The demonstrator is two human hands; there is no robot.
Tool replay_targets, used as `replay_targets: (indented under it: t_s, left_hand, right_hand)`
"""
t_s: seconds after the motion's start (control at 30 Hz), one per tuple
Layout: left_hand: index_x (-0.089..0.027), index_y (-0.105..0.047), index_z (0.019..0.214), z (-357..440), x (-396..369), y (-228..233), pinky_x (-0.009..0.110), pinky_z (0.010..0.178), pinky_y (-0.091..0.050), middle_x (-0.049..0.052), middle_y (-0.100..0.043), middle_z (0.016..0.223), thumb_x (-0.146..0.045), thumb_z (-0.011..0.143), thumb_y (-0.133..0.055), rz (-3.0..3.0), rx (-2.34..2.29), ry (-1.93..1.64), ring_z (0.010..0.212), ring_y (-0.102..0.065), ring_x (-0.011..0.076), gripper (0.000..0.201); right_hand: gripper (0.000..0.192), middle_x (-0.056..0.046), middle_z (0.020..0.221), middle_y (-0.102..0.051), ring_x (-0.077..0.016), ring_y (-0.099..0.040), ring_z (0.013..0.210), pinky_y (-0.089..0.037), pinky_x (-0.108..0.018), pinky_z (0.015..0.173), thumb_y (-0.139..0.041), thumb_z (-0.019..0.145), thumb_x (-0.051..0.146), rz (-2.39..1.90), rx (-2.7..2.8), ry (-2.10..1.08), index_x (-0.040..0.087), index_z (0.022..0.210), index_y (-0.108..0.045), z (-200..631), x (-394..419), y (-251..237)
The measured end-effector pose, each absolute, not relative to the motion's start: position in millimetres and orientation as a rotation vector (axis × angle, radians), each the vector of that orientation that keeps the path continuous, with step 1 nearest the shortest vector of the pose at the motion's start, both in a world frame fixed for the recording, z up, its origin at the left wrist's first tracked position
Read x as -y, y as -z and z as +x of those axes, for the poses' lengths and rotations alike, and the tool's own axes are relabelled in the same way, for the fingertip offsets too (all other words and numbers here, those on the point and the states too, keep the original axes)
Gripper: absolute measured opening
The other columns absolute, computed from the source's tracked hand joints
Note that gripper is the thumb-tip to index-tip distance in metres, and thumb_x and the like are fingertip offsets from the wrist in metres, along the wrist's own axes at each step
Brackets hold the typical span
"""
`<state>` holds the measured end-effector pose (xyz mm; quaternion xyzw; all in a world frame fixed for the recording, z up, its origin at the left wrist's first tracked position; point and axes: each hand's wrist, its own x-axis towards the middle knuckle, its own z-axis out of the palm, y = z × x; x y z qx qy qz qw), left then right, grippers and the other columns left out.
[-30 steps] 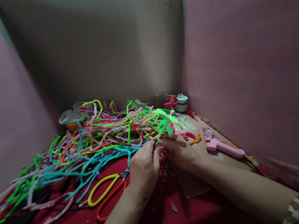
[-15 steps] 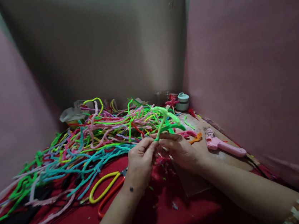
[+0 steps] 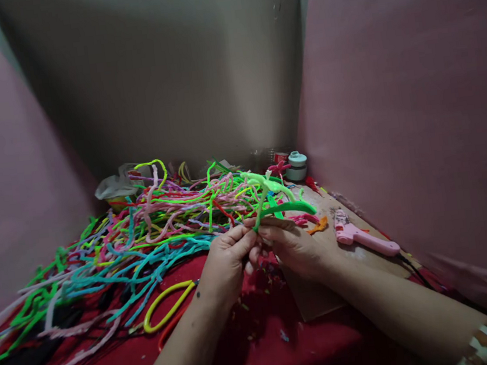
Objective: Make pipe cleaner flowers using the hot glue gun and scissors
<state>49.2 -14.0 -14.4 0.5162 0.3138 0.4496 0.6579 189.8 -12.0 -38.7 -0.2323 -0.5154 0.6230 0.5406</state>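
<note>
Head view: left hand (image 3: 228, 260) and right hand (image 3: 292, 246) both pinch the green pipe-cleaner stem (image 3: 272, 200), which rises up-right beside the pink glue gun (image 3: 364, 238).

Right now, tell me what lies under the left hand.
Under the left hand lie the yellow and orange loop handles of scissors on the red cloth. The blades and pivot are covered by the hand and wrist.

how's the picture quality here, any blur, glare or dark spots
Head view: the two hands, left hand and right hand, and the green pipe-cleaner piece they hold are fairly sharp; a soft bright patch lights the grey back wall; the lower left corner is dark; wide-angle bending at the edges.
</note>
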Motion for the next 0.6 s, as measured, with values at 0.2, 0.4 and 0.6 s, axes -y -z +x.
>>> replay_targets:
  t_s: [0.2,0.4,0.6]
  left_hand:
    - [-0.013,-0.058,0.068,48,11,16,0.016,0.038,-0.027,-0.005,-0.048,0.045,-0.036,0.074,-0.064,1.144,-0.669,-0.912,0.034,-0.035,0.0019,0.025]
    - [-0.012,-0.06,0.079,41,2,8,0.018,0.044,-0.036,-0.002,-0.058,0.062,-0.033,0.074,-0.067,0.935,-0.87,-1.443,0.044,-0.046,0.0051,0.022]
    - [-0.009,-0.058,0.079,18,-3,-6,0.016,0.042,-0.034,-0.002,-0.045,0.063,-0.018,0.089,-0.044,0.508,-0.418,-1.382,0.037,-0.029,0.0006,0.02]
  right_hand:
    - [0.008,0.001,0.065,-0.054,-0.0125,-0.048,0.062,-0.037,-0.027,0.058,-0.064,0.074,0.026,-0.539,1.134,-1.5,0.021,0.078,-0.068,188,12,36]
    - [0.016,0.002,0.065,-0.056,-0.0126,-0.051,0.06,-0.039,-0.025,0.055,-0.067,0.07,0.031,-0.579,0.826,-1.566,0.024,0.084,-0.066,196,-1,39]
    - [0.015,0.001,0.064,-0.055,-0.0127,-0.05,0.059,-0.04,-0.027,0.054,-0.07,0.065,0.028,-0.612,0.759,-1.608,0.022,0.075,-0.061,195,0,43]
